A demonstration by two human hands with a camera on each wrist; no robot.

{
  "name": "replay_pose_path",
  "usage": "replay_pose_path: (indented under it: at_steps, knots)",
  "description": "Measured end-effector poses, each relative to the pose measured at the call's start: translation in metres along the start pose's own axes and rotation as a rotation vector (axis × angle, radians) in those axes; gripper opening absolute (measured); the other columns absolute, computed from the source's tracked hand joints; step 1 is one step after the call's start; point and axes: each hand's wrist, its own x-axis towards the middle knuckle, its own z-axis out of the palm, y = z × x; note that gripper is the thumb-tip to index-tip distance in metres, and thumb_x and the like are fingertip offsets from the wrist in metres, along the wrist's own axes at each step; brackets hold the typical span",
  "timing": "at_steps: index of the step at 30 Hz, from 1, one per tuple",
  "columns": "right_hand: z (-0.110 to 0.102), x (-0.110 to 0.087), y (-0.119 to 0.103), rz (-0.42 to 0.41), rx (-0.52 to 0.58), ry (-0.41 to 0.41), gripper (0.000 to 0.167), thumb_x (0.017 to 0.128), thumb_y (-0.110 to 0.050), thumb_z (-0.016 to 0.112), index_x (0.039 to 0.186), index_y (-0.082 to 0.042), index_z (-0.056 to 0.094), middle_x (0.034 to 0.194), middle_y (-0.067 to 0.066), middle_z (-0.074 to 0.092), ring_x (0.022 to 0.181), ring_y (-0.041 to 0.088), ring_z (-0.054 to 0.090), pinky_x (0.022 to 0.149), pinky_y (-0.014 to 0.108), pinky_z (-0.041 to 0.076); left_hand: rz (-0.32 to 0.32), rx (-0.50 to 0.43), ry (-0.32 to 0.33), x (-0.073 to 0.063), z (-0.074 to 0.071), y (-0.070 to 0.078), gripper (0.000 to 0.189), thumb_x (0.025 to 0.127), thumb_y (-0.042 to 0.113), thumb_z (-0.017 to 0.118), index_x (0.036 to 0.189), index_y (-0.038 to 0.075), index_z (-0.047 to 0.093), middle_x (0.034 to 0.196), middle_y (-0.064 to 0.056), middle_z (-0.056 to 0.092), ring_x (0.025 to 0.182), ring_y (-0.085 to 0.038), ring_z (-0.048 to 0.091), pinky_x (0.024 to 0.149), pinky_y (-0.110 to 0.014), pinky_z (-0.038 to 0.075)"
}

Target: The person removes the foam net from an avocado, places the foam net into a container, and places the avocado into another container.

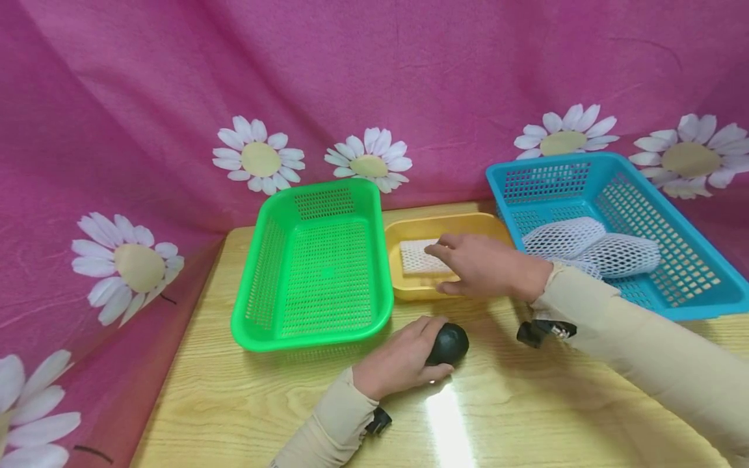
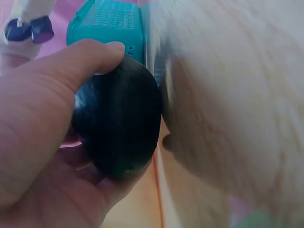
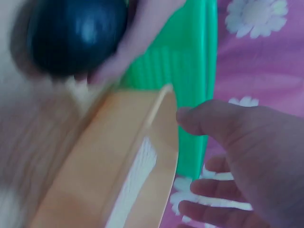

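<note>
My left hand (image 1: 400, 361) curls round a dark, glossy avocado (image 1: 449, 344) at the table, in front of the baskets. In the left wrist view, the thumb lies over one side of the avocado (image 2: 118, 118) and fingers wrap beneath it. My right hand (image 1: 482, 263) hovers over a yellow tray (image 1: 445, 223), its fingers spread and holding nothing. Inside that tray lie flat white foam net sleeves (image 1: 417, 257), partly hidden by the hand. The right wrist view shows the right hand (image 3: 247, 147) apart from the tray's rim.
A green basket (image 1: 383, 260) stands left of the yellow tray, with nothing in it. To the right, a blue basket (image 1: 696, 227) holds white net-wrapped things (image 1: 623, 255). Behind them hangs a pink flowered cloth (image 1: 445, 97). All stand on a wooden table (image 1: 193, 390).
</note>
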Motion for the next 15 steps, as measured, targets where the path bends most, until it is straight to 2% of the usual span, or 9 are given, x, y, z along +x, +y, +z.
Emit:
replay_pose_path:
  at_steps: [5,10,15]
  knots:
    - [0.003,-0.011,-0.013,-0.001,0.022,0.032,0.064,0.09,-0.035,0.079,0.142,-0.003,0.059,0.134,0.017,0.066,0.124,0.036,0.065,0.099,0.052,0.059,0.01,-0.014,-0.002,0.0,0.0,-0.002,0.059,0.094,0.036,0.076,0.139,0.005,0.051,0.127,-0.009,0.065,0.105,-0.015,0.067,0.093,-0.024,0.057]
    - [0.006,-0.02,-0.019,-0.005,0.062,0.053,0.062,0.092,-0.035,0.077,0.142,-0.004,0.059,0.132,0.014,0.067,0.12,0.033,0.067,0.096,0.05,0.06,0.005,-0.012,-0.013,0.0,0.0,-0.002,0.064,0.096,0.038,0.074,0.143,0.003,0.048,0.136,-0.011,0.062,0.113,-0.017,0.067,0.098,-0.026,0.058]
    - [0.011,-0.03,-0.025,0.001,0.094,0.07,0.061,0.091,-0.037,0.078,0.142,-0.007,0.06,0.13,0.011,0.067,0.116,0.029,0.068,0.094,0.048,0.061,0.004,0.017,-0.013,0.0,0.001,-0.002,0.066,0.096,0.04,0.073,0.145,0.004,0.048,0.13,-0.009,0.064,0.107,-0.016,0.066,0.093,-0.025,0.058]
